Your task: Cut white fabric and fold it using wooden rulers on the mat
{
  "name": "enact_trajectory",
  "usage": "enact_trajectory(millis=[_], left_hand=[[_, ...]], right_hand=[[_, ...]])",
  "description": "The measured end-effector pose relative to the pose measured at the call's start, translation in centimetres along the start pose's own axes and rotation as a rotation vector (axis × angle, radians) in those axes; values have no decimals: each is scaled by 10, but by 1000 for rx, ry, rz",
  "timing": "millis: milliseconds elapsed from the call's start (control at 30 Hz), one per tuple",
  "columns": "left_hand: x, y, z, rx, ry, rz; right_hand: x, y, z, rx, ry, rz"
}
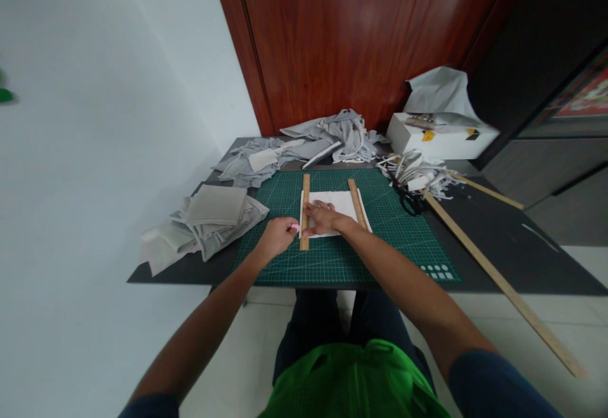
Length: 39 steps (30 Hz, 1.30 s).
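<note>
A white fabric piece point(337, 206) lies on the green cutting mat point(394, 259). One wooden ruler point(304, 240) rests along its left side and a second wooden ruler point(357, 202) along its right side. My right hand point(323, 217) presses down with fingers spread, across the left ruler and the fabric. Just left of that ruler, my left hand point(278, 235) is closed around a small pink tool point(295, 227), its tip at the fabric's left edge. Most of the tool is hidden by my fingers, so its kind is unclear.
Folded grey cloth pieces point(213, 206) are stacked at the left. Grey scraps point(342, 136) heap along the back. At the right are black scissors point(411, 202), cut strips point(418, 174), a white box point(439, 139) and a long wooden strip point(503, 285) overhanging the table edge.
</note>
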State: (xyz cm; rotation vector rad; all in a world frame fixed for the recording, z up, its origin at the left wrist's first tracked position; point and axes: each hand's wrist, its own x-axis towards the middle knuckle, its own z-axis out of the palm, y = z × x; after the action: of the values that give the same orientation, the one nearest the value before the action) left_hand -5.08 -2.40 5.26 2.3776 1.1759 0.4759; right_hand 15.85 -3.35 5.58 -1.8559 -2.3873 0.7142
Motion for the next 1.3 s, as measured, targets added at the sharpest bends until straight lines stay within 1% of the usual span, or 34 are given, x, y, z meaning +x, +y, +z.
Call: enact_trajectory(millis=[67,133,233,300,367,467,633,767,833,900,1000,1067,1167,1300], left_hand=[[19,-8,1,-105,77,-54],[41,-14,4,-192,158,-144],[75,-16,14,-335,233,-280],[96,-14,22,-447,266,-307],[112,-10,30,-507,272,-315],[128,-7,39,-540,268,-365],[136,-13,46,-566,253,-435],[134,-20,48,-497,274,-435],[133,-22,49,-466,261,-416],[132,-24,48,-440,242,-396],[130,-25,48,-410,227,-368],[129,-25,48,-401,221,-343],[128,-25,47,-392,220,-315],[126,-24,46,-361,210,-304]], right_hand=[[-1,1,0,16,5,-1],[-1,3,2,35,15,2],[-2,6,4,54,27,-11],[-1,8,6,64,38,-30],[-1,10,8,74,50,-44],[-1,10,7,87,48,-40],[-3,8,6,118,38,-31],[-6,11,5,121,77,-44],[-4,16,4,124,142,-28],[1,24,0,136,246,29],[15,33,-7,154,402,144],[26,35,-11,159,464,174],[41,33,-10,181,498,159],[53,32,-2,262,499,173]])
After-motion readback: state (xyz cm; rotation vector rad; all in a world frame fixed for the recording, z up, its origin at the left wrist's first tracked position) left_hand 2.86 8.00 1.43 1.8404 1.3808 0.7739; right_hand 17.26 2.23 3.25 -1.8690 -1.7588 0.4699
